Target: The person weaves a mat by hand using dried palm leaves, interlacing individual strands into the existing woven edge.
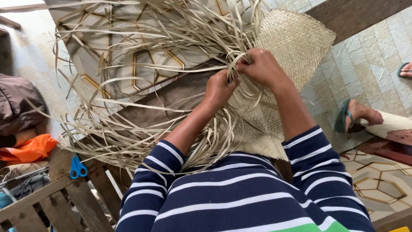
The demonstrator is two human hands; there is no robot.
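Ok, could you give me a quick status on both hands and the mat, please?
Left hand and right hand both pinching loose straw strips. Woven mat partly finished. Blue scissors lie aside, nothing blocking.

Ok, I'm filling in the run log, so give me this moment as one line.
left hand: pinching loose strips | right hand: gripping strips at mat edge | woven mat: partly woven | blue scissors: unused, on wooden rail

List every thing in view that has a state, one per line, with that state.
woven mat: partly woven, one edge unfinished
loose strips: unwoven, fanned out and tangled
left hand: closed on strips at the weave's edge
right hand: pinching strips beside the left hand
blue scissors: shut, lying on a wooden rail
flip-flop: worn on another person's foot
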